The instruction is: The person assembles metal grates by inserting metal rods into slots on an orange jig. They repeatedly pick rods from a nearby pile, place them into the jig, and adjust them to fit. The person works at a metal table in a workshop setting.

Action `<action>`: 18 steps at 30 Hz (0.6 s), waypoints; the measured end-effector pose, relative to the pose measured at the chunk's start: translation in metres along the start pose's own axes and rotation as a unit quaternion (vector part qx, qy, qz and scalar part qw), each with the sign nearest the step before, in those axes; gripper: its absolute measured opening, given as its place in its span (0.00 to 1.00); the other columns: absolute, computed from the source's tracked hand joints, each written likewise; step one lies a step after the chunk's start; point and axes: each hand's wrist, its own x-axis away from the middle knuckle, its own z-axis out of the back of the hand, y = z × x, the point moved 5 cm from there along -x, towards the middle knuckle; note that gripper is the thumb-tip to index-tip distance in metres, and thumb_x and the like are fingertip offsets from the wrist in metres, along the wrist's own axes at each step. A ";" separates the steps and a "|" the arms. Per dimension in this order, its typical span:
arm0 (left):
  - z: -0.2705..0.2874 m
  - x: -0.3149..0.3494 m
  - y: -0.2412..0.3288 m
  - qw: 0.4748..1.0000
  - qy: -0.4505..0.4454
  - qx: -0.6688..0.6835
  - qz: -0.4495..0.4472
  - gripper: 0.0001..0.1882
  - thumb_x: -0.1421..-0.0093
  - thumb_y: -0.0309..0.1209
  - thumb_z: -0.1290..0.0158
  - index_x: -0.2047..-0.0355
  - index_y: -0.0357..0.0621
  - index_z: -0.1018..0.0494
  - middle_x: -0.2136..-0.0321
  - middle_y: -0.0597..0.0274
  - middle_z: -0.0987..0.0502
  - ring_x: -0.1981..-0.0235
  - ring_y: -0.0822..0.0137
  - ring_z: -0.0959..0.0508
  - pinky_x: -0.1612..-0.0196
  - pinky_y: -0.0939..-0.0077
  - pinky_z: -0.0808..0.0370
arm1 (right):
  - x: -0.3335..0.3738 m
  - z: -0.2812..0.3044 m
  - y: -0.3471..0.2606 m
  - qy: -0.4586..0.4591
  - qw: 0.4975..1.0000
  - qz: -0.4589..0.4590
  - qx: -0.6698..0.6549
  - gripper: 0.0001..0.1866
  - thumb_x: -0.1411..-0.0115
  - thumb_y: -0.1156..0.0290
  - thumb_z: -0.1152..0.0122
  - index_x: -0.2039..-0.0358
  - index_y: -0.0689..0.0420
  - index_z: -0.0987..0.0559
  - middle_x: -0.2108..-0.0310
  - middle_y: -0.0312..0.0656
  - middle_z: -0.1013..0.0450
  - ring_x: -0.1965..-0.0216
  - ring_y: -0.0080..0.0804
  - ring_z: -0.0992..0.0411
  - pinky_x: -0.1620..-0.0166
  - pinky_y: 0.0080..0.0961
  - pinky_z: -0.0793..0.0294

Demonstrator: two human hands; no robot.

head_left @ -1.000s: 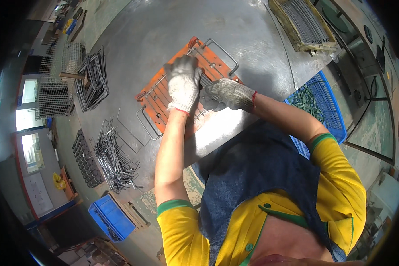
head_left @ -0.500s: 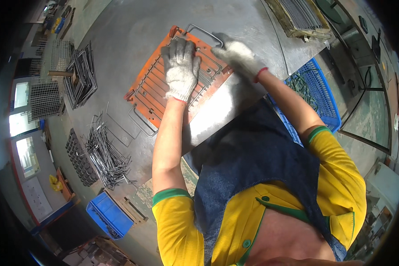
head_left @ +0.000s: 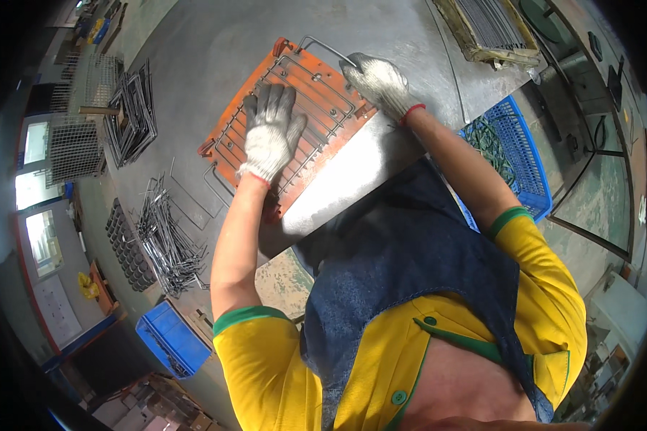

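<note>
An orange board [head_left: 226, 129] lies tilted on the metal table, with parallel steel rods and a wire frame [head_left: 323, 128] set on it. My left hand [head_left: 269, 133], in a white glove with grey fingers, rests flat over the rods on the left part of the board, fingers stretched out. At the board's far right corner, my right hand [head_left: 378, 82], gloved the same way, closes on the end of a bent wire handle [head_left: 323, 44]. A second bent wire handle [head_left: 212, 179] sticks out at the board's near left end, partly behind my left forearm.
Loose bent wires [head_left: 167, 241] lie heaped on the table's left side, with stacked wire frames [head_left: 131, 118] beyond. A tray of straight rods [head_left: 485, 29] stands at the far right. A blue basket [head_left: 528, 154] with green strands sits right of me; a blue bin [head_left: 169, 337] is lower left.
My left hand has slid left and nearer along the rods, uncovering the board's middle. My right hand has shifted slightly nearer and now wraps round the wire handle's end.
</note>
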 end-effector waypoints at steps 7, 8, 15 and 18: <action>0.032 -0.013 0.017 0.992 0.127 -0.022 -0.003 0.25 0.39 0.42 0.47 0.47 0.37 0.29 0.48 0.52 0.30 0.41 0.50 0.34 0.35 0.43 0.47 | -0.019 -0.022 0.054 0.084 0.987 0.131 -0.034 0.19 0.31 0.53 0.46 0.48 0.52 0.25 0.69 0.36 0.23 0.70 0.24 0.22 0.71 0.25 0.18; 0.027 -0.017 0.015 0.987 0.156 0.028 0.012 0.26 0.38 0.42 0.49 0.45 0.37 0.30 0.48 0.51 0.30 0.41 0.49 0.35 0.35 0.44 0.46 | -0.018 -0.025 0.053 0.069 0.990 0.106 -0.064 0.19 0.31 0.54 0.45 0.46 0.52 0.25 0.67 0.35 0.23 0.69 0.25 0.23 0.69 0.25 0.19; 0.009 0.021 0.002 0.998 0.003 0.021 -0.064 0.27 0.36 0.40 0.52 0.41 0.38 0.34 0.41 0.48 0.32 0.36 0.45 0.38 0.33 0.45 0.47 | -0.013 -0.018 0.044 0.048 0.989 0.131 0.048 0.24 0.36 0.50 0.42 0.46 0.51 0.25 0.61 0.35 0.22 0.60 0.36 0.23 0.56 0.37 0.21; 0.022 0.046 -0.010 0.998 0.006 0.027 -0.059 0.25 0.37 0.37 0.49 0.42 0.38 0.32 0.43 0.49 0.31 0.37 0.45 0.37 0.34 0.45 0.44 | -0.006 -0.015 0.036 0.056 0.992 0.114 0.016 0.24 0.34 0.49 0.46 0.46 0.52 0.25 0.62 0.37 0.21 0.60 0.35 0.23 0.55 0.37 0.22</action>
